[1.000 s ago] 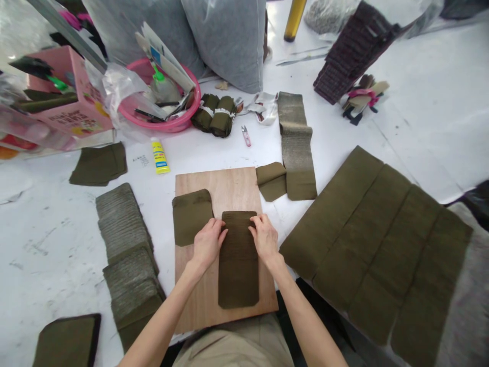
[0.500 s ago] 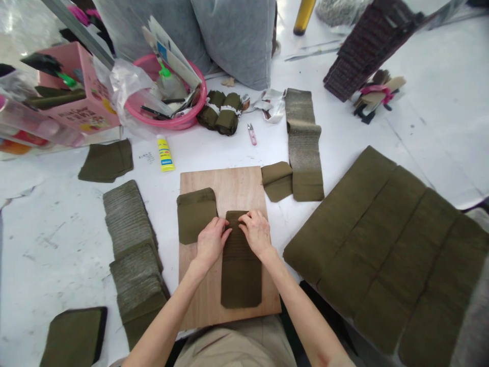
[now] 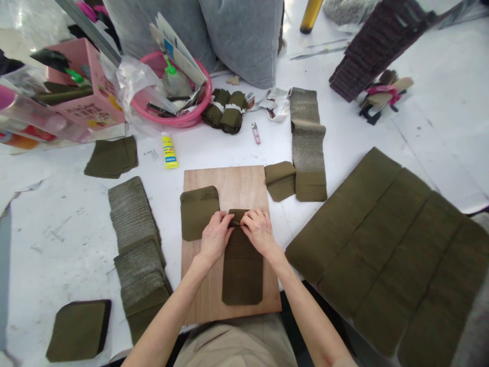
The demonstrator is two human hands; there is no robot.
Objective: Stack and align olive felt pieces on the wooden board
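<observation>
A long olive-green fabric piece (image 3: 243, 278) with fine crosswise lines lies lengthwise on a wooden board (image 3: 194, 300). Near its far end, my left hand (image 3: 217, 233) pinches the left edge and my right hand (image 3: 259, 230) pinches the right side. Between my fingertips the cloth is raised into a small crosswise fold; its underside is hidden. To the left on the board rests a shorter olive fabric piece (image 3: 198, 214) with cut corners, close to my left hand. Just off the board's right edge sits a folded olive piece (image 3: 280, 181).
Overlapping pleated olive pieces (image 3: 133, 219) lie at left, with a stack (image 3: 78, 329) nearer. Large olive panels (image 3: 385, 255) spread at right. Beyond the board are a yellow tube (image 3: 169, 151), thread snips (image 3: 255, 133), rolled fabric bundles (image 3: 225, 109) and a pink basket (image 3: 208, 94).
Between my fingertips the cloth has bunched up into a crosswise fold. Both hands stay near the piece's far end. The whole view has shifted slightly.
</observation>
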